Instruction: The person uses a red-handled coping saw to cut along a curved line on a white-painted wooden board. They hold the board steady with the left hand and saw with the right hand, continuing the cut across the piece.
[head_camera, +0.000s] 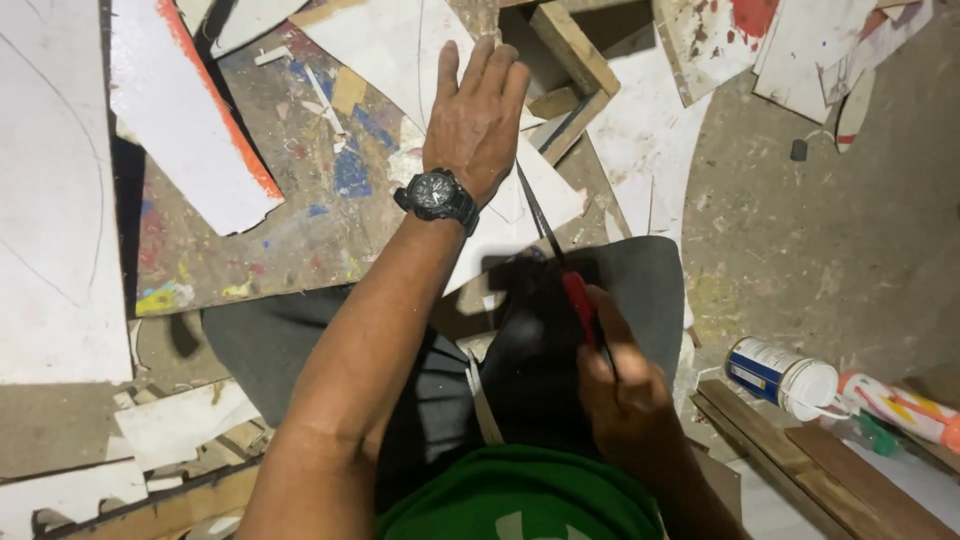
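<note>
My left hand (478, 112), with a black watch (437, 197) on the wrist, lies flat with fingers spread on a white triangular sheet piece (400, 45) on the floor. My right hand (622, 385) grips a red-handled knife (578, 300); its thin dark blade (535, 215) runs up along the edge of the white sheet, just right of my left wrist. I sit low, with my knees in dark trousers (600, 290) under both arms.
Paint-stained board (290, 190) lies to the left with white offcuts (190, 120) on it. Wooden strips (575, 60) sit at the top. A blue-and-white can (780, 375) and a patterned tube (900, 405) lie at the right by wooden planks (800, 460).
</note>
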